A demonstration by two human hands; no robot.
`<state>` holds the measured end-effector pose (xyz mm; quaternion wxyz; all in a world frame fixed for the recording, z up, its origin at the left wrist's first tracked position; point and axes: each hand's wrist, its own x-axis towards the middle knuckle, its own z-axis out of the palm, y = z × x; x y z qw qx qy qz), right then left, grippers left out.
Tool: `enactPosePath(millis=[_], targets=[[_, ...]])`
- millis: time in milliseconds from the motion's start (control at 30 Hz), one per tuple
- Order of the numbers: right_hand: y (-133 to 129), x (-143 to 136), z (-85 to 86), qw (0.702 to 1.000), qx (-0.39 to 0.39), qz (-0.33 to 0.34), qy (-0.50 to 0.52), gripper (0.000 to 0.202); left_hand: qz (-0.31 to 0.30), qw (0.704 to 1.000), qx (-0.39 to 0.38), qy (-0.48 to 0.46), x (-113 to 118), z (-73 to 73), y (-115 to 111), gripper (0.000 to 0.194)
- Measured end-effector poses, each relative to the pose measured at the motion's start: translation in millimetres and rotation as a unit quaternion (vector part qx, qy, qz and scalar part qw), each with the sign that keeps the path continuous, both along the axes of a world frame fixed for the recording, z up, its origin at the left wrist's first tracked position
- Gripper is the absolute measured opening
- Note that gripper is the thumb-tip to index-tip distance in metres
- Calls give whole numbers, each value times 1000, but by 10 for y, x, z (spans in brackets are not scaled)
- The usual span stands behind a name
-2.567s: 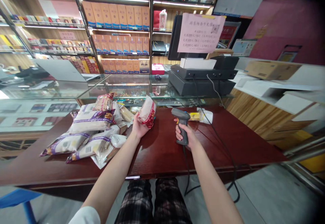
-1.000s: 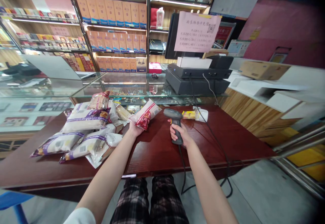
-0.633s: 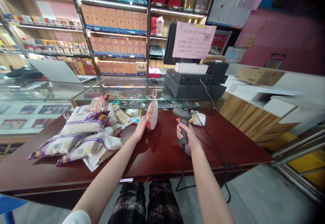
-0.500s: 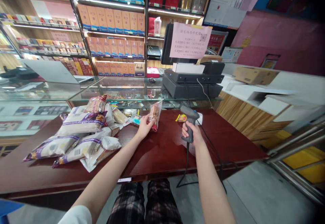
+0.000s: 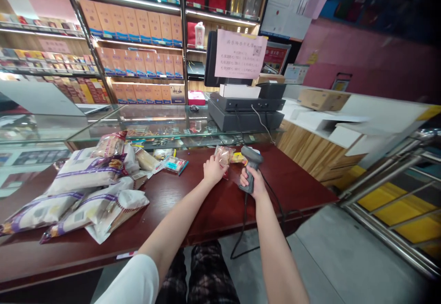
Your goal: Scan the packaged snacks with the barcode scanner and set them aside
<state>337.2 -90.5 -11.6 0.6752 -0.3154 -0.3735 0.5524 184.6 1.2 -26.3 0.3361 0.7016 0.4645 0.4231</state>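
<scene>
My right hand [image 5: 253, 181] is wrapped round the handle of a grey barcode scanner [image 5: 252, 156], whose cable hangs down past the table edge. Just left of it, my left hand [image 5: 214, 170] grips a clear snack packet [image 5: 225, 155] with brownish contents and a red end, held low over the dark red table [image 5: 172, 198]. Behind the scanner lies a small yellow packet [image 5: 237, 157], partly hidden. A pile of white and purple snack bags [image 5: 90, 171] covers the left of the table, with a small blue and white packet [image 5: 175, 165] at its right side.
Behind the table stands a glass display counter [image 5: 155, 115], bearing a monitor with a pink notice [image 5: 240, 55] and a black cash drawer [image 5: 241, 119]. Boxed goods fill the shelves at the back. A metal railing [image 5: 379, 184] runs along the right.
My left hand has carried the snack packet rightward, close to the scanner, and the packet has tipped lower. My view has turned slightly right. The right hand keeps its hold on the scanner.
</scene>
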Motion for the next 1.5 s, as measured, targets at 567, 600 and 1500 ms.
enactPosePath(millis=[567,600,1500], targets=[[-26,-31,-60,1000,-9,21,-15,33,187,945,71,258,-1246,256,121,51],[-22,-45,-63,999,-11,24,-17,34,190,924,46,327,-1375,255,121,54],[539,-1154,0,975,-37,210,-61,32,20,792,-143,-593,-1818,184,230,30]])
